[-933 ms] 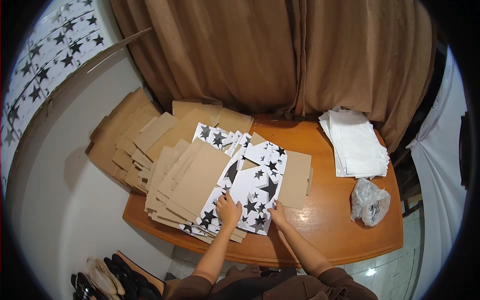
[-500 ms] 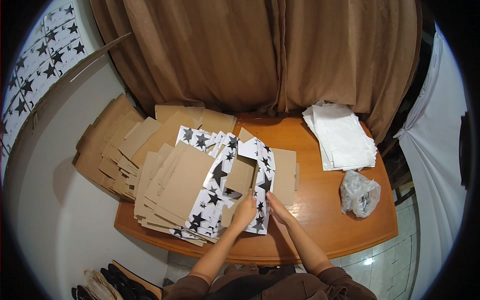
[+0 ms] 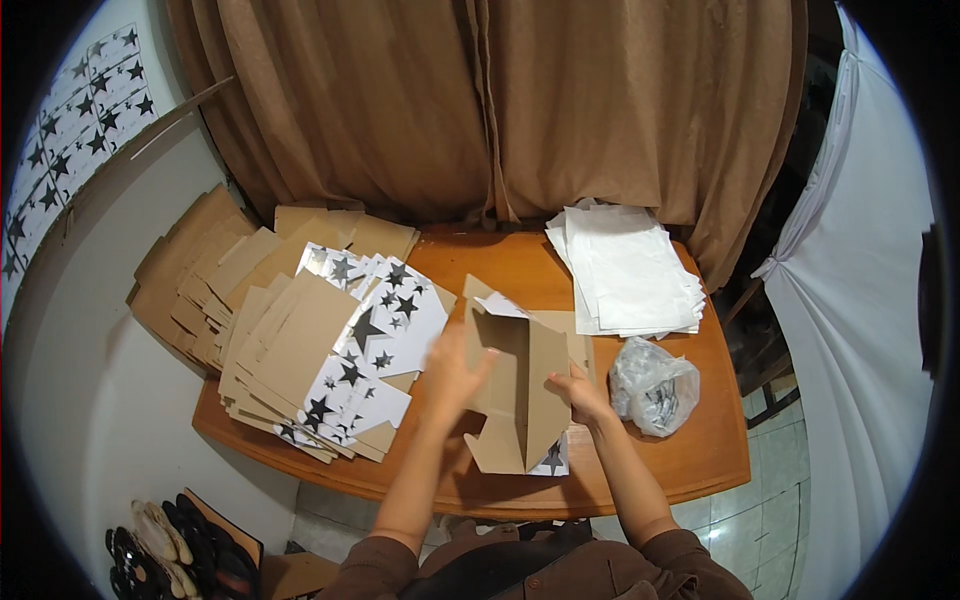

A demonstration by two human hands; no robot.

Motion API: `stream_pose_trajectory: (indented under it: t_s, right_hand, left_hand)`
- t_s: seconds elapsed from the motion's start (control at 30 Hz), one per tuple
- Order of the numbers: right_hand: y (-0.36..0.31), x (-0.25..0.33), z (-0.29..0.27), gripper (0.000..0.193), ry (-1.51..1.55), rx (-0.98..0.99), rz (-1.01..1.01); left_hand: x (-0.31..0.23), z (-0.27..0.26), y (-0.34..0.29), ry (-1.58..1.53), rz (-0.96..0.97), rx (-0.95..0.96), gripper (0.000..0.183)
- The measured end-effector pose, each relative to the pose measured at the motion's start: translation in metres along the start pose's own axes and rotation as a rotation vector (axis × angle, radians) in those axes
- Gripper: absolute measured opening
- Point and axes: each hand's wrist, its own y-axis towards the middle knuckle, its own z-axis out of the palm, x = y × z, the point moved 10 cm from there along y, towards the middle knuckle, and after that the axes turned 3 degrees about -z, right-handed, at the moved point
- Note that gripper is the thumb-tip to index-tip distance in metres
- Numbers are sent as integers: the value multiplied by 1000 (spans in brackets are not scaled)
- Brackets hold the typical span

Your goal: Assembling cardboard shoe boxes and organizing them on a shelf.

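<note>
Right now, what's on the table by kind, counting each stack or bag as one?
Box blank being folded, held by left hand and right hand: 1
Stack of flat star-print blanks: 1
Stack of white sheets: 1
Clear plastic bag: 1
Total: 4

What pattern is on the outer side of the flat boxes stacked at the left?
Black stars on white, seen on the flat boxes in the head view.
</note>
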Motion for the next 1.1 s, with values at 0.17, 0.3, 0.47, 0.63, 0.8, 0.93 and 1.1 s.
stream_pose_trajectory:
  t_s: [0.17, 0.3, 0.47, 0.63, 0.8, 0.93, 1.1]
  right_hand:
    - [-13, 24, 5, 54, 58, 136, 8]
    - [-4, 46, -27, 50, 91, 161, -153]
    - [7, 83, -50, 46, -159, 39, -175]
    - [24, 77, -69, 42, -310, 3, -186]
    - [35, 37, -89, 37, -424, -63, -99]
    - [31, 40, -97, 39, -587, -163, -175]
    - [21, 36, -103, 65, -1090, -357, -101]
  left_hand:
    - [154, 72, -12, -336, -512, 222, 93]
    - [110, 80, -15, -465, -502, 392, 48]
    - [48, 35, 4, -350, -307, 348, 36]
    - [13, 50, 9, -163, -229, 408, 36]
    - [27, 81, -4, 4, -359, 475, 36]
    - [38, 106, -25, 8, -373, 529, 56]
    - [49, 132, -64, -507, -310, 415, 91]
